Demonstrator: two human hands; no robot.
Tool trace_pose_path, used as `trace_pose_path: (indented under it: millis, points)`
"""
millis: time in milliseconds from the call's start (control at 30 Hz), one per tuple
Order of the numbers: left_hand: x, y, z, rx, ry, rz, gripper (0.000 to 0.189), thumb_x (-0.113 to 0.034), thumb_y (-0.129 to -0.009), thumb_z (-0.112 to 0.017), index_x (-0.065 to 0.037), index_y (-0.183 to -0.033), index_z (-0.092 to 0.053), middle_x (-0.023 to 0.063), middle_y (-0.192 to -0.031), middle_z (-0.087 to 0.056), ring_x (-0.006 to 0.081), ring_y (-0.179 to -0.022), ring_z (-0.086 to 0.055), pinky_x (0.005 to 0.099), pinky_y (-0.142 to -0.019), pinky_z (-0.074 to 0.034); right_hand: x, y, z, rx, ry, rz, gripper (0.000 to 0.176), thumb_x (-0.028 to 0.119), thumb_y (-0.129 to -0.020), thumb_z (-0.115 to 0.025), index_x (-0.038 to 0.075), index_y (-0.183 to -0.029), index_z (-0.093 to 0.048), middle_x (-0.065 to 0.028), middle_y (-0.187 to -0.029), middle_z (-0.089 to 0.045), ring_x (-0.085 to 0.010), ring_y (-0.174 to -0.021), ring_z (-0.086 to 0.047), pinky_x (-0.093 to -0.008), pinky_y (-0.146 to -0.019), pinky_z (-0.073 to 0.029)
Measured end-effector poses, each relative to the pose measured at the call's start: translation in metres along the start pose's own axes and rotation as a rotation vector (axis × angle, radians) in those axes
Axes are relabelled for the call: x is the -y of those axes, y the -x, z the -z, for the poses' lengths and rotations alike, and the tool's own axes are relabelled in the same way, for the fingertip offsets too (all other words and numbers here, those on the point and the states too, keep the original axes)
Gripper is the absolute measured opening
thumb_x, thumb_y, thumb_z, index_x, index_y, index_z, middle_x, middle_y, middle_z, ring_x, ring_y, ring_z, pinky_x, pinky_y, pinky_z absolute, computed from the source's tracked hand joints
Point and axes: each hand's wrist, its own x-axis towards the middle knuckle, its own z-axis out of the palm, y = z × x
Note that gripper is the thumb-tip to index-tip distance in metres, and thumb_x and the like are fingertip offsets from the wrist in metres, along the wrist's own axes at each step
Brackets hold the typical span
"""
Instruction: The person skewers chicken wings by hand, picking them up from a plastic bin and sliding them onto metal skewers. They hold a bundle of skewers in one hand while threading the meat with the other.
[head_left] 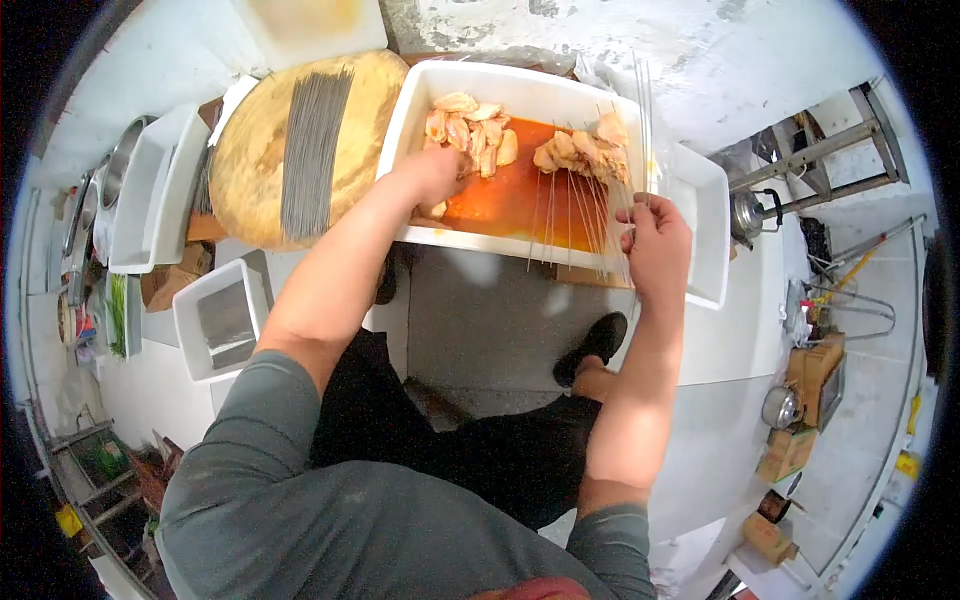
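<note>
A white tub (520, 243) holds reddish-orange marinade and raw chicken pieces (487, 135), heaped at its left. My left hand (438, 176) is down among these pieces, fingers curled in; what they grip is mostly hidden, apparently a piece of chicken. Over the tub's right edge, my right hand (657, 242) is closed around several thin metal skewers (645, 120) that stand upright from the fist. Beside it, skewered chicken (585, 155) lies in the tub's right part, the bare skewer ends pointing toward me over the front rim.
A bundle of grey skewers (316, 150) lies across a round wooden chopping block (250, 165) at left. White bins stand farther left (160, 195), below the block (187, 335) and right of the tub (712, 225). A metal kettle (745, 215) is at right.
</note>
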Motion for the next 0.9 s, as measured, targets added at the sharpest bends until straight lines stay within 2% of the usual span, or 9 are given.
trace_pose_path:
  millis: [133, 167, 233, 367, 433, 533, 667, 733, 900]
  points:
    - [0.008, 0.001, -0.018, 0.021, 0.036, -0.018, 0.030, -0.003, -0.075, -0.060, -0.002, -0.105, -0.064, 0.0221, -0.102, -0.065, 0.0341, -0.097, -0.063, 0.0417, -0.081, -0.051, -0.015, -0.013, 0.015, 0.013, 0.081, -0.019, 0.023, 0.013, -0.090, -0.051, -0.005, -0.102, -0.060, -0.0098, -0.080, -0.068, -0.0123, -0.056, -0.056, -0.0287, -0.051, -0.046]
    - [0.007, -0.006, -0.017, 0.196, -0.210, 0.052, 0.023, -0.008, -0.082, -0.057, -0.005, -0.104, -0.066, 0.0139, -0.108, -0.065, 0.0314, -0.101, -0.062, 0.0375, -0.083, -0.050, -0.017, -0.015, 0.015, 0.019, 0.076, -0.032, 0.023, 0.012, -0.090, -0.051, -0.005, -0.103, -0.059, -0.0099, -0.081, -0.067, -0.0108, -0.054, -0.053, -0.0266, -0.050, -0.044]
    - [-0.004, 0.003, -0.011, 0.157, -0.251, 0.046, 0.026, -0.007, -0.081, -0.058, -0.006, -0.105, -0.066, 0.0132, -0.111, -0.064, 0.0305, -0.103, -0.061, 0.0374, -0.085, -0.049, -0.019, -0.021, 0.014, 0.037, 0.062, -0.054, 0.021, 0.009, -0.091, -0.051, -0.005, -0.105, -0.057, -0.0102, -0.084, -0.066, -0.0079, -0.051, -0.047, -0.0223, -0.047, -0.039]
    - [0.009, 0.001, -0.028, 0.033, -0.327, -0.074, 0.025, -0.010, -0.078, -0.058, -0.005, -0.100, -0.068, 0.0204, -0.108, -0.063, 0.0378, -0.098, -0.062, 0.0421, -0.082, -0.052, -0.029, -0.031, 0.013, 0.038, 0.016, -0.068, 0.020, 0.011, -0.092, -0.050, -0.005, -0.103, -0.057, -0.0106, -0.087, -0.065, -0.0096, -0.055, -0.052, -0.0233, -0.051, -0.042]
    - [0.015, -0.001, -0.032, 0.008, -0.332, -0.134, 0.025, -0.011, -0.079, -0.057, -0.006, -0.101, -0.068, 0.0197, -0.107, -0.063, 0.0362, -0.099, -0.062, 0.0422, -0.082, -0.052, -0.029, -0.032, 0.014, 0.031, 0.001, -0.107, 0.021, 0.012, -0.092, -0.050, -0.005, -0.103, -0.056, -0.0114, -0.091, -0.065, -0.0112, -0.060, -0.055, -0.0238, -0.054, -0.045]
    - [0.017, -0.009, -0.038, 0.037, -0.235, -0.076, 0.025, -0.012, -0.081, -0.056, -0.006, -0.102, -0.067, 0.0186, -0.106, -0.064, 0.0344, -0.099, -0.062, 0.0422, -0.083, -0.051, -0.041, -0.037, 0.016, -0.001, -0.056, -0.109, 0.024, 0.015, -0.091, -0.053, -0.006, -0.101, -0.060, -0.0140, -0.089, -0.067, -0.0183, -0.065, -0.062, -0.0307, -0.061, -0.051]
    - [0.016, -0.006, -0.041, 0.081, -0.293, -0.016, 0.024, -0.013, -0.083, -0.053, -0.008, -0.101, -0.068, 0.0138, -0.102, -0.067, 0.0287, -0.098, -0.064, 0.0383, -0.083, -0.051, -0.041, -0.033, 0.029, -0.087, 0.113, -0.019, 0.024, 0.017, -0.091, -0.053, -0.003, -0.101, -0.062, -0.0132, -0.087, -0.066, -0.0199, -0.073, -0.063, -0.0310, -0.064, -0.051]
    - [0.012, -0.001, -0.034, 0.091, -0.324, -0.055, 0.022, -0.013, -0.083, -0.053, -0.007, -0.097, -0.069, 0.0147, -0.099, -0.068, 0.0304, -0.094, -0.065, 0.0392, -0.080, -0.052, -0.036, -0.029, 0.037, -0.165, 0.276, 0.063, 0.024, 0.018, -0.091, -0.052, -0.002, -0.101, -0.063, -0.0126, -0.086, -0.066, -0.0205, -0.075, -0.063, -0.0307, -0.065, -0.050]
    - [0.004, 0.004, -0.026, 0.193, -0.293, -0.013, 0.025, -0.018, -0.082, -0.058, -0.004, -0.100, -0.068, 0.0192, -0.100, -0.067, 0.0341, -0.096, -0.064, 0.0409, -0.081, -0.052, -0.017, -0.009, 0.040, -0.244, -0.139, 0.077, 0.019, 0.015, -0.092, -0.054, 0.001, -0.100, -0.063, -0.0040, -0.077, -0.064, -0.0077, -0.060, -0.049, -0.0239, -0.053, -0.040]
